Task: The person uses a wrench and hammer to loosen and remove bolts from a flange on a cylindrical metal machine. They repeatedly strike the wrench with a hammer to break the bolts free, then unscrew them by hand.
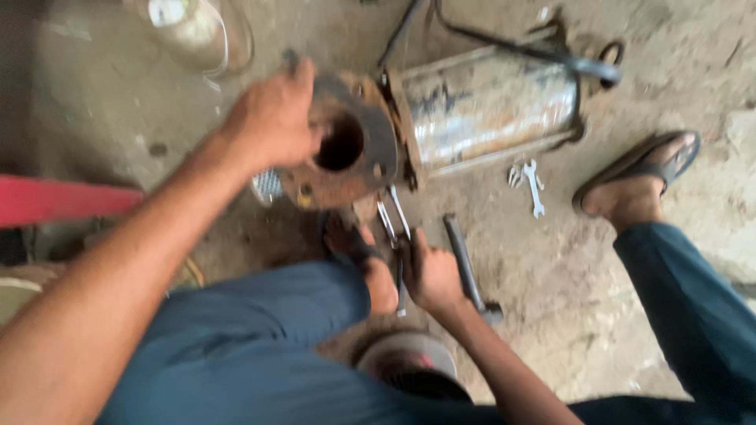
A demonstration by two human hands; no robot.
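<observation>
My left hand [272, 118] grips the left rim of a rusty round flange [358, 149] with a dark centre hole. The flange caps the end of a grey metal cylinder [492, 106] lying on the floor. My right hand [429, 271] is low, between my knees, closed on the shaft of a long steel spanner [391, 216] whose jaws point toward the flange. A hammer [466, 264] lies on the floor just right of that hand. The picture is blurred.
A small pair of spanners [532, 182] lies right of the cylinder. My sandalled feet [638, 185] rest on the dirt floor. A red bar [63, 198] is at the left, a clear plastic jar [197, 31] at the top left, a round metal part [405, 362] below.
</observation>
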